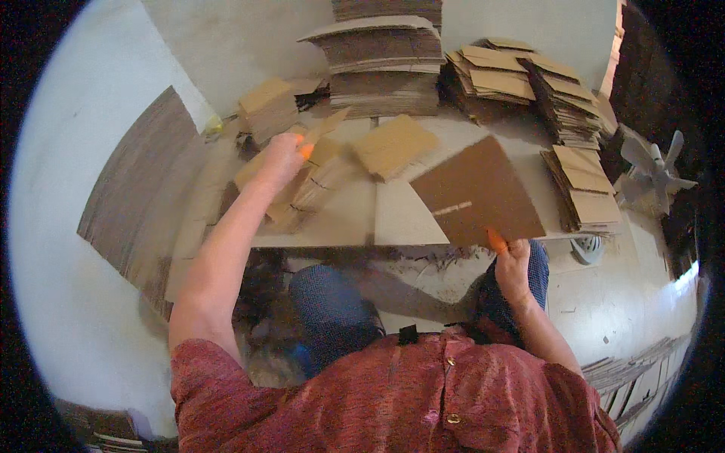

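My left hand [284, 160] reaches out over the loose pile on the left of the table, orange covers on its fingertips. Its fingers are closed on a small tan cardboard piece [329, 124] that sticks out to the right, slightly blurred. Under and around that hand lie more loose cardboard pieces [291, 208]. At the table's near edge my right hand [514, 264], also with an orange fingertip cover, grips a larger brown cardboard sheet [487, 192] by its near edge. A pale streak marks this sheet. Between the hands, a tan cardboard piece [396, 146] rests on the table.
Tall cardboard stacks [384, 83] stand at the back of the pale table [408, 215]. Further stacks [563, 98] line its right side. A large stack of sheets [143, 196] leans at the left wall. A grey fan [655, 170] is at the far right.
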The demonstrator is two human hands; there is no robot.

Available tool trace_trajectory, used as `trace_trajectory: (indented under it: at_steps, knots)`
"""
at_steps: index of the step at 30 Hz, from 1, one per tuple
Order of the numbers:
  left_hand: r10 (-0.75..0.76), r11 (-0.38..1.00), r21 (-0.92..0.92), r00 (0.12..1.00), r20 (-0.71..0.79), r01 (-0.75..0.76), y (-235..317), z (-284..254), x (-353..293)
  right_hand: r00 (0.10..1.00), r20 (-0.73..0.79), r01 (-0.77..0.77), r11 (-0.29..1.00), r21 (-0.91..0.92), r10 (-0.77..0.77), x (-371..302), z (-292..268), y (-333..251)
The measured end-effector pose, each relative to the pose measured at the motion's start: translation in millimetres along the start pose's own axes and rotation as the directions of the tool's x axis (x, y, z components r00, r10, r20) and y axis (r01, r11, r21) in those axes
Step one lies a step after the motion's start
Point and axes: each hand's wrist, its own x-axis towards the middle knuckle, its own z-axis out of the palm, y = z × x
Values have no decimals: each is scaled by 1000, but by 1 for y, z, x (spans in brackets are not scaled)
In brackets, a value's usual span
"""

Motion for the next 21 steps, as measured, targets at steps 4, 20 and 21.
trace_trajectory:
  at_steps: [4,20,21]
  knots:
    - [97,979,-195,978,187,-60,110,16,-20,1000,-12,22,1000,-11,-22,32,-8,-43]
    - [251,819,-574,898,360,2,176,93,-36,984,144,-75,978,-195,104,65,-35,-25]
    - [256,839,-544,898,359,-22,180,95,-36,980,151,-108,983,-148,130,65,-34,-22]
